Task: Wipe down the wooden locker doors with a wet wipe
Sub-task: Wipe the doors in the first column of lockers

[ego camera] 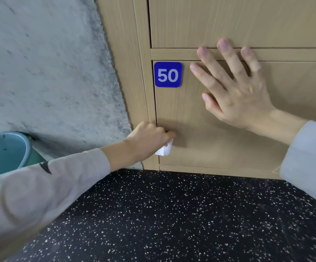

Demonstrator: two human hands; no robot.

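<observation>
The fingers (167, 134) of the left hand (149, 138) are being kept curled round a folded white wet wipe (165, 149), which is being pressed against the lower left part of the locker door (219, 144), close to its left edge; a corner of the wipe is showing below the fist. The wad is being gripped tightly, probably so that firm pressure can be put on the wood along the seam.

The right hand (236, 91) is being laid flat on the same door, its fingers (227, 53) straight and spread, holding nothing, the tips reaching over the gap to the frame rail above. It is judged that the door is being steadied this way, so that it does not give under the wiping.

A blue number plate (168, 74) reading 50 is being left uncovered at the door's upper left corner. The dark speckled floor (172, 220) is being met just below the door, and a blue-green bucket (6, 150) is being kept by the grey wall (45, 72), well left of the lockers.
</observation>
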